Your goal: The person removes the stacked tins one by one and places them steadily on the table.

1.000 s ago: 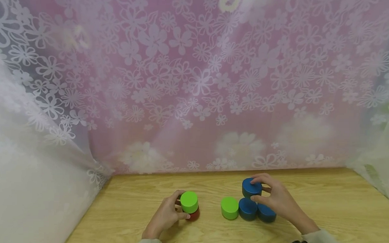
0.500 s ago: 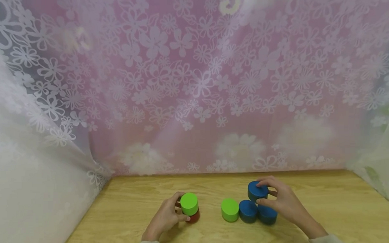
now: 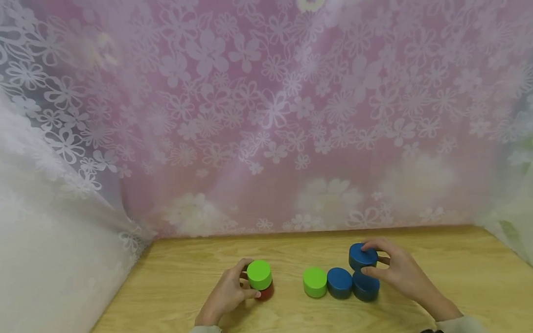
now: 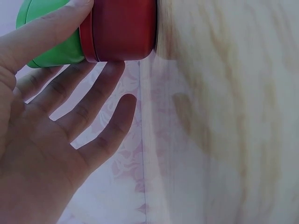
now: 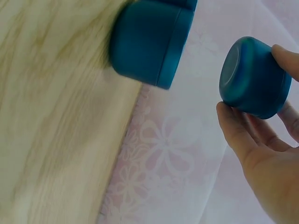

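Observation:
My left hand (image 3: 227, 293) grips a small stack: a round green tin (image 3: 259, 274) sits on a dark red tin (image 3: 265, 293). Its thumb lies across the join of the two in the left wrist view, and the lower fingers stretch beneath, off the tins. With thumb and fingers my right hand (image 3: 395, 272) holds a blue tin (image 5: 254, 77) up off the table, slightly tilted, its base showing in the right wrist view. In the head view it overlaps the right one of two blue tins standing below, the right blue tin (image 3: 366, 289) and the left blue tin (image 3: 339, 283).
Another green tin (image 3: 315, 282) stands to the left of the blue pair, in one row with them. All rest on a wood-grain table (image 3: 186, 257). A pink floral cloth (image 3: 265, 137) hangs along its back edge, with pale cloth at both sides.
The right hand has carried the held blue tin to the right, from above the left standing blue tin to above the right one. The left hand and its stack stay put.

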Tool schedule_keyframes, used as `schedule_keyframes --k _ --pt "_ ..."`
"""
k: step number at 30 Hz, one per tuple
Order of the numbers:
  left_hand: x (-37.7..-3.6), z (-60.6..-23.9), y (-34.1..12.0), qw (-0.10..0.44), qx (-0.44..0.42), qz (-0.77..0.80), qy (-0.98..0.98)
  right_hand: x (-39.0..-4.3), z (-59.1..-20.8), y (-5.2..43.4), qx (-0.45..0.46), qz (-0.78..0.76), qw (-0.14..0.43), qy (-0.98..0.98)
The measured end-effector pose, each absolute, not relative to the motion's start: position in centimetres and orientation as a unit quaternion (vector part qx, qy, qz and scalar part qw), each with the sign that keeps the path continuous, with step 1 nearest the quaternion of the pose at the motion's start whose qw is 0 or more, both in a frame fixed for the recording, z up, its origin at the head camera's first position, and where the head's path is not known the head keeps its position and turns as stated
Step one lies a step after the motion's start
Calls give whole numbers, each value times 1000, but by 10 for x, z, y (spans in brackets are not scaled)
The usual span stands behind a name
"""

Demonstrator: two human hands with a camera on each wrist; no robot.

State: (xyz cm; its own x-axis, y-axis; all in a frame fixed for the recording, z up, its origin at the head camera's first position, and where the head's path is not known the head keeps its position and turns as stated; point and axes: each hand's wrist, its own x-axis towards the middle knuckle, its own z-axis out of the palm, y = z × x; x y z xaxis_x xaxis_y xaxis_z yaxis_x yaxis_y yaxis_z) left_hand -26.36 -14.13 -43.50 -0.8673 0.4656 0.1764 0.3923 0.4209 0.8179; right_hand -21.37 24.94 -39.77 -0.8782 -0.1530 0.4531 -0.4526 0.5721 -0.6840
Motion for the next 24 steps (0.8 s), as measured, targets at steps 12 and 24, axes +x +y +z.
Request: schedule_keyframes --k 12,24 --pt "-265 -435 -140 35 258 473 842 -210 -398 264 157 399 182 -885" --pt "-265 -435 -141 40 256 478 839 -209 -405 277 162 388 179 -890"
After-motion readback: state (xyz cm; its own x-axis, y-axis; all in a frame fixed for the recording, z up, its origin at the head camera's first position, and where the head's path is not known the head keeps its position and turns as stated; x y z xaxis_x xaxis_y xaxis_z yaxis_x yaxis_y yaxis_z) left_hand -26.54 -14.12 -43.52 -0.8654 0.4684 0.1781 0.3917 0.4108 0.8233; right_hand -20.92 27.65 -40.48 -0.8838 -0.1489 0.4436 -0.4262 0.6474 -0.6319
